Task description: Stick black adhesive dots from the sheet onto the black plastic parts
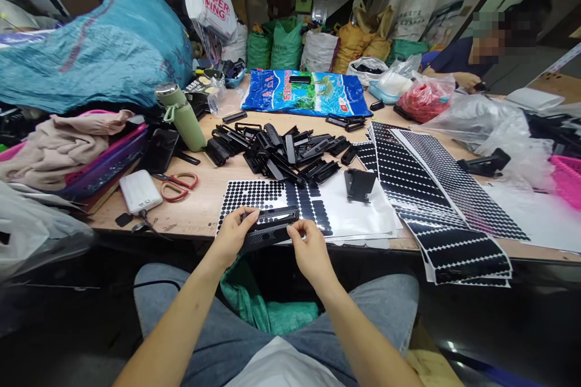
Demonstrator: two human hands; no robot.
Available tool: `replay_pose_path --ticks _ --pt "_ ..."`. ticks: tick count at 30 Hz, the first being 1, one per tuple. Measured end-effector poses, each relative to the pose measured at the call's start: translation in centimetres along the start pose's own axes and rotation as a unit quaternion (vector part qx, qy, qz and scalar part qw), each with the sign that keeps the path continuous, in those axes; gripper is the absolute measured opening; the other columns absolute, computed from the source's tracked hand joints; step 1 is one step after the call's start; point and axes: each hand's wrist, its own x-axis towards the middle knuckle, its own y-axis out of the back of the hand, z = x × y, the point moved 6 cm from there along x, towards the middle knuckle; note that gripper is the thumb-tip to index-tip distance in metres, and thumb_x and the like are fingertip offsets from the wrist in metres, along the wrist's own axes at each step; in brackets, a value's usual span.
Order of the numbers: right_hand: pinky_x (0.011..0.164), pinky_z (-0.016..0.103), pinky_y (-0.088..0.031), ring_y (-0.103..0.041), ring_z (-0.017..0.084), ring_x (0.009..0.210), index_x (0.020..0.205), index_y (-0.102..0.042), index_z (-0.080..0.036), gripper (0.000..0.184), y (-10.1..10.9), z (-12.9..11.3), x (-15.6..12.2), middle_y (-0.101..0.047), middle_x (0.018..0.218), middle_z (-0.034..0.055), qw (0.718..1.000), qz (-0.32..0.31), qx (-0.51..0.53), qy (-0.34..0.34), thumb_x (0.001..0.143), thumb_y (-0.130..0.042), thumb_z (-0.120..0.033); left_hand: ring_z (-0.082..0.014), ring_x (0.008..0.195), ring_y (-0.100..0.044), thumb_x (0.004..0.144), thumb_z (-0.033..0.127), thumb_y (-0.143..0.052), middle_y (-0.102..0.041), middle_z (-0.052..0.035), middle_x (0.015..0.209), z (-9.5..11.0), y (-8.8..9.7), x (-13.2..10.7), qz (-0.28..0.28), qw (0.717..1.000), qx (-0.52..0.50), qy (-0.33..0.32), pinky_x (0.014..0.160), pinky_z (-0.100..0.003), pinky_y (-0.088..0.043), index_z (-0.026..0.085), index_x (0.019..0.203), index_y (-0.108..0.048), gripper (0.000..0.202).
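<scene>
Between my two hands, over the table's front edge, is a long black plastic part (267, 230) with a patterned surface and a raised bar. My left hand (233, 233) grips its left end between thumb and fingers. At the right end, my right hand (308, 245) pinches it near the corner. Right behind lies a white sheet of black stickers (254, 190), round ones at left and oblong ones at right. A heap of similar black parts (281, 151) sits farther back. On the white backing stands a black folding stand (360, 184).
Long sticker sheets (422, 205) overhang the front edge at right. Red-handled scissors (179, 186), a white power bank (140, 191) and a green bottle (184, 118) are at left. A blue printed bag (308, 94) lies behind the heap. Another person (472, 60) sits at far right.
</scene>
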Motion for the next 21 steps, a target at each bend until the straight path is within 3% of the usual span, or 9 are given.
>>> replay_pose_path --ticks 5,7,8,10,12,14,17,20,21 --pt "0.065 0.027 -0.043 -0.052 0.014 0.067 0.081 -0.045 -0.020 0.027 0.1 1.2 0.3 -0.053 0.078 0.0000 0.996 0.056 0.053 -0.033 0.070 -0.060 -0.040 -0.0119 0.064 -0.055 0.062 0.039 -0.069 -0.062 0.0006 0.071 -0.7 0.3 0.0 0.026 0.997 -0.066 0.036 0.060 -0.022 -0.042 0.015 0.078 -0.061 0.030" --pt "0.068 0.028 -0.044 -0.054 0.015 0.075 0.090 -0.044 -0.020 0.034 0.7 1.9 0.8 -0.054 0.088 0.0027 0.993 0.081 0.071 -0.039 0.070 -0.058 -0.045 -0.0123 0.064 -0.057 0.062 0.037 -0.069 -0.063 0.0005 0.070 -1.0 0.3 -0.2 0.031 0.992 -0.103 0.065 0.059 -0.022 -0.044 0.015 0.080 -0.062 0.030" --pt "0.071 0.029 -0.044 -0.054 0.016 0.081 0.094 -0.045 -0.020 0.036 0.9 2.2 1.2 -0.055 0.095 0.0046 0.993 0.073 0.081 -0.042 0.072 -0.056 -0.046 -0.0131 0.065 -0.058 0.063 0.037 -0.068 -0.064 0.0000 0.071 -1.0 0.3 -0.4 0.027 0.989 -0.120 0.077 0.059 -0.022 -0.044 0.015 0.082 -0.062 0.030" --pt "0.073 0.030 -0.045 -0.054 0.017 0.089 0.101 -0.047 -0.021 0.038 0.5 2.8 1.7 -0.054 0.103 0.0061 0.989 -0.012 0.132 -0.066 0.074 -0.051 -0.048 -0.0152 0.070 -0.060 0.065 0.037 -0.066 -0.065 -0.0016 0.076 -1.0 -0.1 -1.0 0.001 0.986 -0.142 0.091 0.062 -0.024 -0.046 0.015 0.087 -0.063 0.031" --pt "0.068 0.030 -0.047 -0.057 0.016 0.086 0.105 -0.047 -0.023 0.040 -0.4 3.1 1.4 -0.056 0.098 0.0040 0.961 -0.148 0.209 -0.101 0.073 -0.053 -0.047 -0.0168 0.075 -0.061 0.068 0.038 -0.064 -0.066 -0.0030 0.082 -1.0 -0.6 -1.7 -0.033 0.984 -0.151 0.094 0.066 -0.025 -0.047 0.016 0.091 -0.064 0.032" --pt "0.063 0.027 -0.048 -0.057 0.014 0.078 0.102 -0.050 -0.023 0.040 -0.5 3.1 0.6 -0.058 0.089 0.0009 0.931 -0.233 0.254 -0.115 0.069 -0.059 -0.044 -0.0172 0.075 -0.062 0.071 0.040 -0.060 -0.067 -0.0034 0.085 -1.3 -1.0 -2.6 -0.067 0.982 -0.147 0.099 0.066 -0.026 -0.047 0.019 0.094 -0.064 0.032" --pt "0.059 0.025 -0.047 -0.055 0.012 0.068 0.089 -0.057 -0.020 0.033 1.4 3.6 -0.2 -0.057 0.078 -0.0012 0.941 -0.233 0.225 -0.096 0.063 -0.067 -0.038 -0.0178 0.074 -0.062 0.071 0.040 -0.060 -0.067 -0.0039 0.087 -1.7 -1.8 -4.0 -0.162 0.978 -0.086 0.101 0.066 -0.027 -0.047 0.022 0.097 -0.064 0.032" --pt "0.057 0.025 -0.044 -0.052 0.011 0.062 0.084 -0.059 -0.018 0.030 4.7 4.5 -0.5 -0.056 0.070 -0.0016 0.969 -0.174 0.153 -0.082 0.062 -0.068 -0.036 -0.0225 0.096 -0.057 0.068 0.034 -0.065 -0.062 -0.0079 0.104 -1.5 -3.0 -5.6 -0.303 0.951 0.039 0.049 0.083 -0.031 -0.043 0.021 0.094 -0.069 0.029" --pt "0.055 0.025 -0.044 -0.050 0.011 0.060 0.085 -0.060 -0.018 0.030 5.7 4.6 -0.6 -0.055 0.068 -0.0015 0.976 -0.151 0.132 -0.081 0.063 -0.068 -0.037 -0.0240 0.106 -0.052 0.068 0.032 -0.065 -0.058 -0.0085 0.112 -1.3 -3.3 -6.0 -0.326 0.942 0.079 0.024 0.090 -0.033 -0.039 0.021 0.094 -0.069 0.028"
